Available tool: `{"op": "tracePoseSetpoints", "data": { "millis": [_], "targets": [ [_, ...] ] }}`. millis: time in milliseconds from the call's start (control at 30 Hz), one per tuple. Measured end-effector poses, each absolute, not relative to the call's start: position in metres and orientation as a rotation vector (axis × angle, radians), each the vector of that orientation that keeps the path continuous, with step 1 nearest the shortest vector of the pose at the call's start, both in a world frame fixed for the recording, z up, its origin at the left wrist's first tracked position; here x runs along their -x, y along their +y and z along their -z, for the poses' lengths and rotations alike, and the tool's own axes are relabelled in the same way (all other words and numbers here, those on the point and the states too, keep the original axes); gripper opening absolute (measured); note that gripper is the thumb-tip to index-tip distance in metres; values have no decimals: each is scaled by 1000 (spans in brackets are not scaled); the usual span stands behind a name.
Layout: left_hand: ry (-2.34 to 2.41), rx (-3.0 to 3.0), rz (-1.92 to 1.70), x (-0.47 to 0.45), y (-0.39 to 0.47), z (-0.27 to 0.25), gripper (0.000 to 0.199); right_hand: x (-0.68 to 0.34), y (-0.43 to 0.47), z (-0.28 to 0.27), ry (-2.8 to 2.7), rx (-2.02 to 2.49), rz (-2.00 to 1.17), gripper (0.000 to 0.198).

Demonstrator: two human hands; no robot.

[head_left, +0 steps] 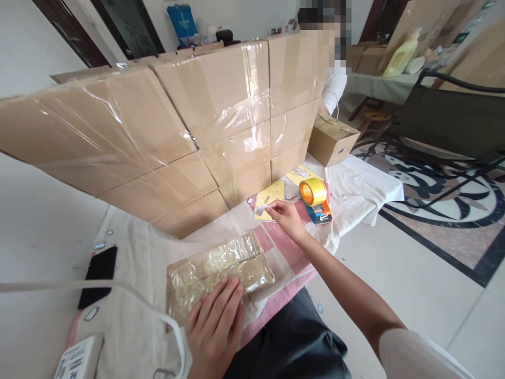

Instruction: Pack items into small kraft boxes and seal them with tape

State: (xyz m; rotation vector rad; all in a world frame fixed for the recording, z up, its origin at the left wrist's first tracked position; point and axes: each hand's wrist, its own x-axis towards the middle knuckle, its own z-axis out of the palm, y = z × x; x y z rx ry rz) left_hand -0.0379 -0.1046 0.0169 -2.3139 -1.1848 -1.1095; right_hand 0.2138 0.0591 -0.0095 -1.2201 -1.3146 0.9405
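A flat cardboard box wrapped in shiny clear tape lies on the cloth-covered table in front of me. My left hand rests on its near side, fingers stretched out flat. Beyond the box, my right hand is closed in a pinch over the table. Between its thumb and fingertips is a small pale strip; its material is unclear. Just right of that hand, a yellow roll of tape sits on an orange and blue tape dispenser.
Stacked cardboard boxes form a wall along the table's far side. A person in a white sleeve is behind another box. A white cable crosses at left, near a black flat object. A folding chair stands right.
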Motion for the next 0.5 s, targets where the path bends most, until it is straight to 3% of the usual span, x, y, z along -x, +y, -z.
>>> {"op": "tracePoseSetpoints", "data": {
  "millis": [133,300,400,500],
  "targets": [
    [-1153,2322,1060,43,-102,-23,24,-208,10,0,-935,1075,-1131,43],
    [-1274,2387,1053,10,-80,-71,30,-202,-32,-26,-897,942,-1222,40],
    [-1474,2839,979,-20,-51,-105,18,-205,-52,-41,-950,939,-1129,34],
    [-1553,3060,898,-30,-23,-129,21,-215,-63,-39,-854,1014,-882,29]
  ]
}}
